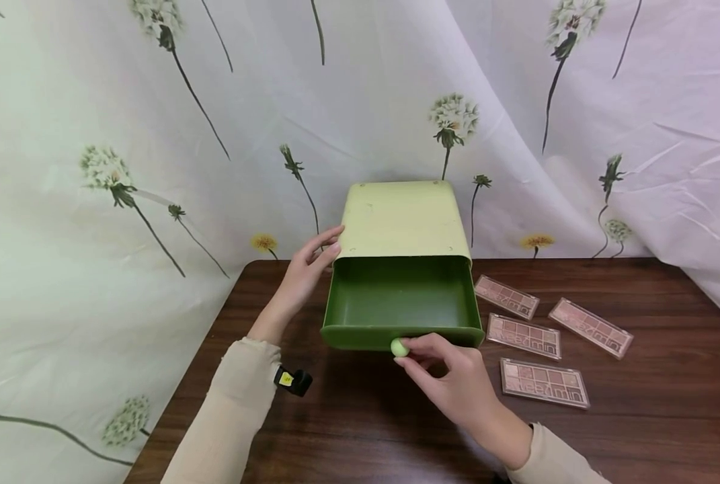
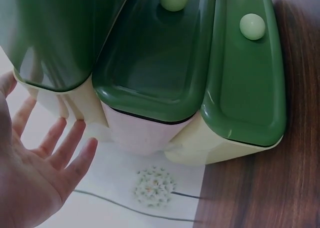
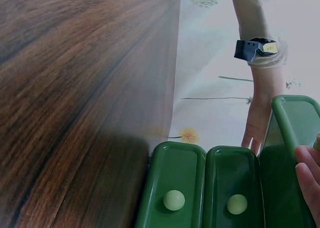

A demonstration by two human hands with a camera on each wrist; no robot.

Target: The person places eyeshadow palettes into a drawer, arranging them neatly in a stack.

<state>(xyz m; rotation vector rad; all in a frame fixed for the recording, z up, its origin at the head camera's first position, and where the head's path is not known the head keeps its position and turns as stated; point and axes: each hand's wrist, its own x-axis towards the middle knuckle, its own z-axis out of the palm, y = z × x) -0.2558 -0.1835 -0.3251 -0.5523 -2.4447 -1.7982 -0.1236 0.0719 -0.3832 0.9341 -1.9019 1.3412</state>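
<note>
A small cabinet with a pale yellow-green shell (image 1: 405, 218) stands against the back cloth. Its top green drawer (image 1: 402, 333) is pulled out, its bare green inside showing. My right hand (image 1: 459, 383) pinches the round light-green knob (image 1: 399, 347) on that drawer's front between thumb and fingers. At the cabinet's left side, my left hand (image 1: 302, 272) rests its fingertips on the shell, fingers fairly straight and spread in the left wrist view. Two lower drawers, the middle drawer (image 2: 150, 53) and the bottom drawer (image 2: 245, 83), are closed, each with a round knob.
Several flat eyeshadow palettes lie on the dark wooden table (image 1: 656, 417) to the right of the cabinet, the nearest palette (image 1: 544, 383) close to my right hand. Behind the table hangs a white cloth (image 1: 366, 101) printed with dandelions. A black device (image 1: 293, 380) is strapped to my left wrist.
</note>
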